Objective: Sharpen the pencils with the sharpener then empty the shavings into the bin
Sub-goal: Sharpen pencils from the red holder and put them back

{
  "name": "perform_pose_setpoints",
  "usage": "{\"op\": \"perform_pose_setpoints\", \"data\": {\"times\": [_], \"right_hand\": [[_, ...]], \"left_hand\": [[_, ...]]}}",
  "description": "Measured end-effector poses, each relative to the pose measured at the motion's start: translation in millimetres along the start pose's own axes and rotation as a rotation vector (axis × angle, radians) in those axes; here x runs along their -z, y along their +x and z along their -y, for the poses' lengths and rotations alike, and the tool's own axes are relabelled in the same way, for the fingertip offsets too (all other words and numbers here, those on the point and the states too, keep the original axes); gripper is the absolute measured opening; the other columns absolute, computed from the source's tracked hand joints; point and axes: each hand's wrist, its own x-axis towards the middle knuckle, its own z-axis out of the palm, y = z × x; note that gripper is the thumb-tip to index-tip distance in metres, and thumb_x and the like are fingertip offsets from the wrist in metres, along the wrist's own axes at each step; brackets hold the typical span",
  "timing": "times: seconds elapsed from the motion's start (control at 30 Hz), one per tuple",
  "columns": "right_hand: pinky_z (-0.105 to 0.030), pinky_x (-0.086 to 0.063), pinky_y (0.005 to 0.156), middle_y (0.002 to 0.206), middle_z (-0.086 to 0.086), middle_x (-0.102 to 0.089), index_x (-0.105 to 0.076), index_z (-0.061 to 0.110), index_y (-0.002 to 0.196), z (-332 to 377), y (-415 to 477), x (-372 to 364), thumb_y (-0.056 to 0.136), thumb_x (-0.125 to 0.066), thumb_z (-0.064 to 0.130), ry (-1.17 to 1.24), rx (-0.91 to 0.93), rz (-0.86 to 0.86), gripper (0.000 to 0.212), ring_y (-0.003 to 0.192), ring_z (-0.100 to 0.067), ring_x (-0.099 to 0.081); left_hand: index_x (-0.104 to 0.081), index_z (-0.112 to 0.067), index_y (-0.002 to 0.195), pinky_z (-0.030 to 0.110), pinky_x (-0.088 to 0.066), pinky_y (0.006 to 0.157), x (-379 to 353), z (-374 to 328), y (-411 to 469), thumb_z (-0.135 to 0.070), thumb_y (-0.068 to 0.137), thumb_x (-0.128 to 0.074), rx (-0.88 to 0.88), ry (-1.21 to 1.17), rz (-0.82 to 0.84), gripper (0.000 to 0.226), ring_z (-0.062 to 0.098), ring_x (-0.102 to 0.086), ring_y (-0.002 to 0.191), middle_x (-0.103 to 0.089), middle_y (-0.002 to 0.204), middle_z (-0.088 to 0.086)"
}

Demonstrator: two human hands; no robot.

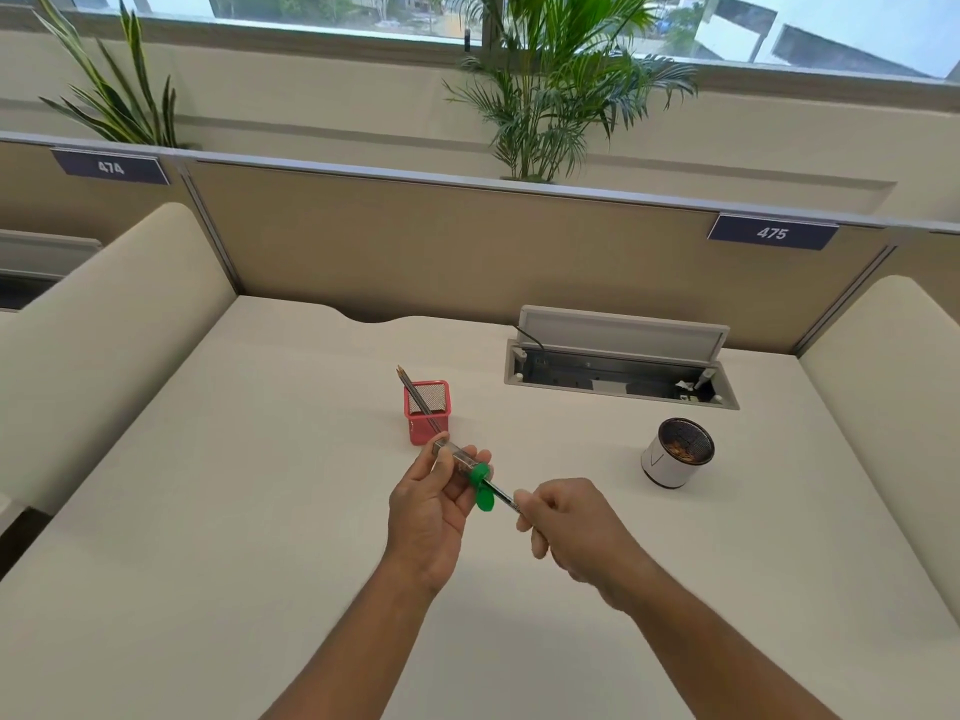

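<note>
My left hand (428, 504) grips a clear tube-shaped sharpener (460, 457) with a green collar and an open green cap (483, 498). A dark pencil (501, 495) runs from the green collar to my right hand (566, 530), which pinches its rear end. Both hands hover above the middle of the white desk (260, 511). Behind them stands a red mesh pencil holder (427, 412) with two pencils (410, 388) leaning in it, tips up. To the right sits a small white round bin (675, 459) with brown shavings inside.
An open cable tray (621, 374) with a raised lid is set into the desk at the back right. Beige partitions (467, 252) close the back and both sides. Plants stand behind the back partition.
</note>
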Motion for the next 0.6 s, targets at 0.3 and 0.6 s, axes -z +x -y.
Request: {"op": "perform_pose_setpoints", "data": {"times": [0.3, 0.6], "right_hand": [[-0.025, -0.022, 0.042, 0.064, 0.006, -0.05, -0.048, 0.024, 0.074, -13.5, -4.1, -13.3, 0.08, -0.086, 0.035, -0.983, 0.602, -0.425, 0.04, 0.05, -0.015, -0.035], [-0.039, -0.053, 0.063, 0.064, -0.002, -0.07, -0.069, 0.016, 0.077, -2.3, -2.4, -6.9, 0.102, -0.056, 0.039, -0.28, 0.197, -0.07, 0.037, 0.055, -0.008, -0.054]], "left_hand": [[-0.056, -0.001, 0.142, 0.042, -0.065, 0.09, -1.2, 3.1, -2.9, -0.009, 0.108, -0.05, -0.024, -0.014, -0.053, 0.035, 0.038, -0.078, 0.105, -0.078, 0.108, 0.021], [-0.052, 0.0, 0.145, 0.044, -0.063, 0.096, 3.1, -0.1, -5.6, -0.009, 0.11, -0.046, 0.001, -0.007, -0.026, 0.037, 0.036, -0.078, 0.107, -0.077, 0.109, 0.02]]}}
